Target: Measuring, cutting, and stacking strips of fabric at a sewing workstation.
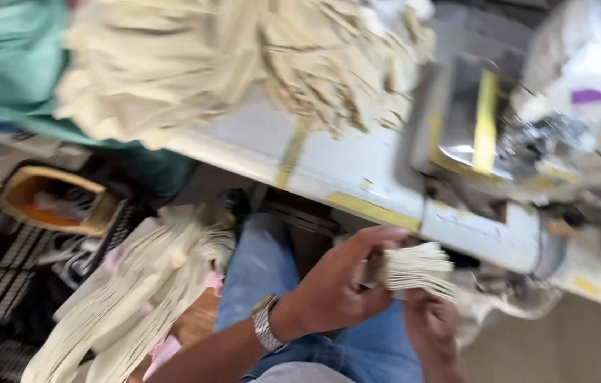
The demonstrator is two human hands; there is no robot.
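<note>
My left hand (339, 284), with a metal watch on its wrist, grips the near side of a small stack of cream fabric pieces (417, 269). My right hand (431, 326) holds the same stack from below, fingers curled under it. Both hands hover over my lap in blue jeans (265, 262), just in front of the table edge. The picture is motion-blurred.
A white work table (357, 163) with yellow tape strips carries a big heap of cream fabric pieces (208, 64) and a sewing machine (485, 128) at the right. Another long pile of cream pieces (137, 291) lies left of my knee. Black crates (2, 269) stand at the left, green cloth (2, 64) above.
</note>
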